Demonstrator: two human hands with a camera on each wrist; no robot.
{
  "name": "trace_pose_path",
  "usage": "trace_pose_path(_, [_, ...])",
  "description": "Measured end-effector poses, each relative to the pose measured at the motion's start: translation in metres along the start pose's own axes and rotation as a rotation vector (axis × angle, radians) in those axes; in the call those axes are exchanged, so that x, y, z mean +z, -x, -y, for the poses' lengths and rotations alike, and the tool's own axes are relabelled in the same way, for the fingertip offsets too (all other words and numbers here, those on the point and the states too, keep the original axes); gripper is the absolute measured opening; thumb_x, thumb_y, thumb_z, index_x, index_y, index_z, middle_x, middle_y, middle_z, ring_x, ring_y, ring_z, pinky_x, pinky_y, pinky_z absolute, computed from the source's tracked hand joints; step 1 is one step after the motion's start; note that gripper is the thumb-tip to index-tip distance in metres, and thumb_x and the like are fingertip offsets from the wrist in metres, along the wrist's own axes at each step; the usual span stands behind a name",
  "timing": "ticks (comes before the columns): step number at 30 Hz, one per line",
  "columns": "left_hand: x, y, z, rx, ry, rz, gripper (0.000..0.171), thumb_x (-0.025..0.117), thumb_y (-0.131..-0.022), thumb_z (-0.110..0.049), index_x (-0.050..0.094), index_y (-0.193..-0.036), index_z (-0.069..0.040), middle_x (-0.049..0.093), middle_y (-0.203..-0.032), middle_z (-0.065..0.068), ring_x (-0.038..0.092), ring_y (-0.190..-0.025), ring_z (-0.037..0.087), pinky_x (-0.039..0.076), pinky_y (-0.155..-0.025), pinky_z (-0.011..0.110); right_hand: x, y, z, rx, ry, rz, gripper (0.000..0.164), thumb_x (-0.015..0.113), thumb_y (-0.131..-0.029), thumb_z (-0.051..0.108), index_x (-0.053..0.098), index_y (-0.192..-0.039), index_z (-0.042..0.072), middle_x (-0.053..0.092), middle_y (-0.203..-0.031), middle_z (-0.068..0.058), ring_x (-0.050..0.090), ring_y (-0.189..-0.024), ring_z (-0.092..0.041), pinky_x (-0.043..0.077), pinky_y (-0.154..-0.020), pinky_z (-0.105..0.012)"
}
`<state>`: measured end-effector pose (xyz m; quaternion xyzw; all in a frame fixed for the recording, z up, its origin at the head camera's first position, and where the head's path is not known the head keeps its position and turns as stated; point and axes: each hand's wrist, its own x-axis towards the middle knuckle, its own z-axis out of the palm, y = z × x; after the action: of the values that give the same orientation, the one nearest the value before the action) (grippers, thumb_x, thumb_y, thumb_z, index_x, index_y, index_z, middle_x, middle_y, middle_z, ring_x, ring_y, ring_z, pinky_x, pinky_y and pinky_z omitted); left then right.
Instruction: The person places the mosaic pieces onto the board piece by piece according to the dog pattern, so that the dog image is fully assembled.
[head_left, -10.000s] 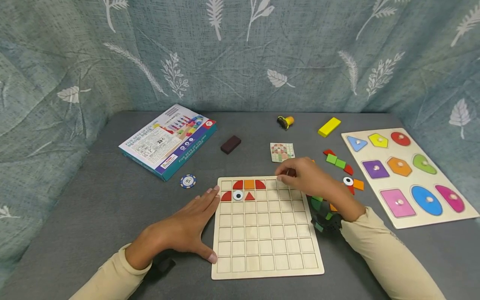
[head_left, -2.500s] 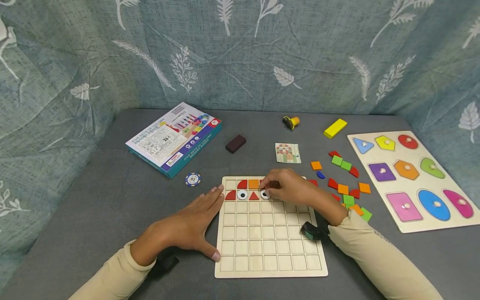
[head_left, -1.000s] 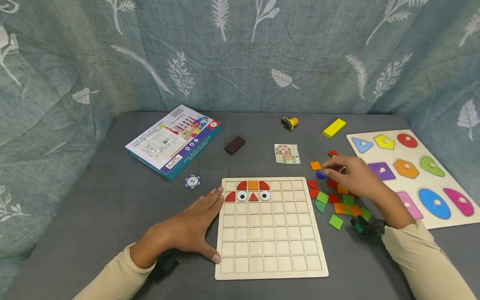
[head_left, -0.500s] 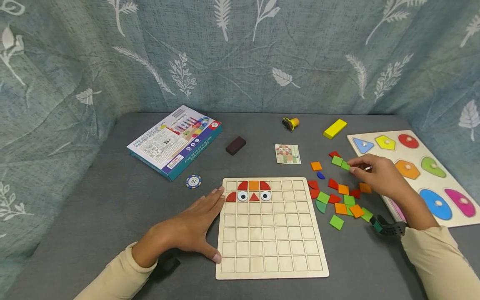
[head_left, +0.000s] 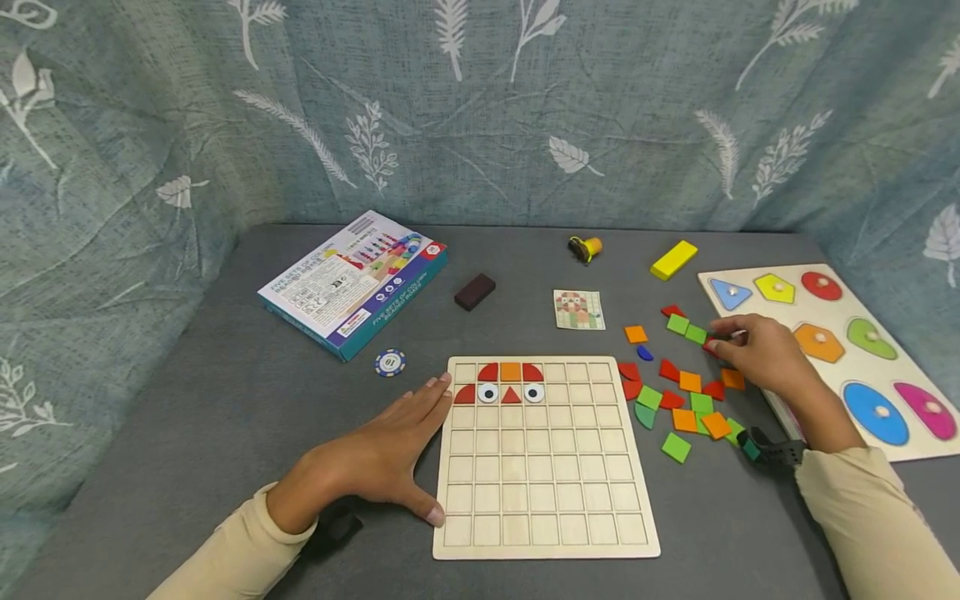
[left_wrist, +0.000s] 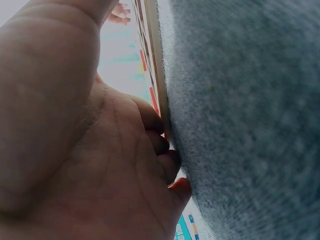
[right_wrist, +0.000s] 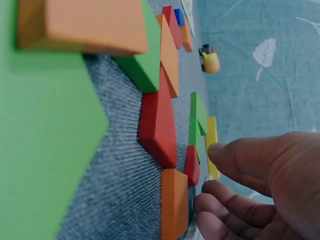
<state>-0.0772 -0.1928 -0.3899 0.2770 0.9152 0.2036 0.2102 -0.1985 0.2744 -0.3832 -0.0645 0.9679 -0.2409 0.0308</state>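
Note:
My left hand point(head_left: 367, 450) rests spread along the left edge of the wooden grid board point(head_left: 551, 500), thumb and fingers against its rim. On the board's top two rows lie red quarter-round tiles point(head_left: 532, 372), an orange square tile point(head_left: 510, 372), a red triangle tile point(head_left: 511, 396) and two white eye tiles point(head_left: 534, 393). My right hand point(head_left: 776, 358) reaches down at a red quarter-round tile point(head_left: 708, 344) beside two green square tiles point(head_left: 677, 324). In the right wrist view, its thumb and fingers stand apart, close to that red tile point(right_wrist: 192, 165).
Loose coloured tiles point(head_left: 685, 420) lie right of the board. A pattern card point(head_left: 579, 310), dark block point(head_left: 475, 292), yellow block point(head_left: 673, 260) and small yellow-black object point(head_left: 585, 249) lie behind. A shape-puzzle board point(head_left: 825, 392), a box point(head_left: 352, 283) and a poker chip point(head_left: 390, 362) flank it.
Since 2.5 s ago, my right hand has let go of the second eye tile on the board and moved right over the loose tiles to the red quarter-round one. My left hand stays put.

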Motion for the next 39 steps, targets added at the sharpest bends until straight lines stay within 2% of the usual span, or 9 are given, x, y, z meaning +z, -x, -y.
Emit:
trace_pose_path(5, [0.000, 0.000, 0.000, 0.000, 0.004, -0.002, 0.138, 0.081, -0.059, -0.068, 0.007, -0.155, -0.001, -0.005, -0.162, 0.011, -0.003, -0.147, 0.028, 0.005, -0.116, 0.048, 0.004, -0.002, -0.001, 0.023, -0.002, -0.005, 0.034, 0.064, -0.092, 0.011, 0.061, -0.119, -0.009, 0.062, -0.102, -0.025, 0.054, -0.081, -0.030, 0.046, -0.064, -0.035])
trace_pose_path(10, [0.000, -0.001, 0.000, -0.010, 0.006, 0.003, 0.139, 0.081, -0.059, -0.068, 0.006, -0.156, -0.002, -0.006, -0.162, 0.011, -0.003, -0.147, 0.028, 0.004, -0.116, 0.048, 0.005, -0.005, -0.001, -0.004, 0.016, -0.010, 0.033, 0.064, -0.091, 0.007, 0.061, -0.119, -0.010, 0.062, -0.106, -0.027, 0.054, -0.084, -0.032, 0.046, -0.070, -0.042])
trace_pose_path(23, [0.001, 0.000, 0.000, 0.015, 0.017, -0.011, 0.138, 0.081, -0.060, -0.067, 0.006, -0.155, -0.001, -0.005, -0.162, 0.013, -0.002, -0.147, 0.030, 0.006, -0.116, 0.050, 0.005, -0.007, 0.003, -0.034, 0.035, 0.025, 0.029, 0.064, -0.090, 0.002, 0.062, -0.113, -0.015, 0.064, -0.085, -0.017, 0.053, -0.072, -0.025, 0.043, -0.060, -0.033])
trace_pose_path(30, [0.000, 0.000, 0.000, 0.023, 0.012, -0.016, 0.137, 0.081, -0.060, -0.067, 0.007, -0.155, 0.000, -0.004, -0.162, 0.013, -0.001, -0.147, 0.030, 0.006, -0.116, 0.050, 0.006, -0.003, 0.006, -0.059, 0.010, -0.004, 0.026, 0.067, -0.088, 0.001, 0.064, -0.110, -0.011, 0.062, -0.085, -0.015, 0.054, -0.074, -0.026, 0.044, -0.063, -0.035])
trace_pose_path(39, [0.001, 0.000, 0.000, 0.022, 0.024, -0.018, 0.138, 0.080, -0.060, -0.068, 0.008, -0.154, 0.002, -0.003, -0.162, 0.014, -0.001, -0.147, 0.031, 0.006, -0.116, 0.051, 0.006, -0.001, 0.010, -0.064, -0.010, -0.009, 0.017, 0.071, -0.087, 0.005, 0.063, -0.097, -0.006, 0.063, -0.083, -0.013, 0.057, -0.075, -0.026, 0.047, -0.065, -0.036])
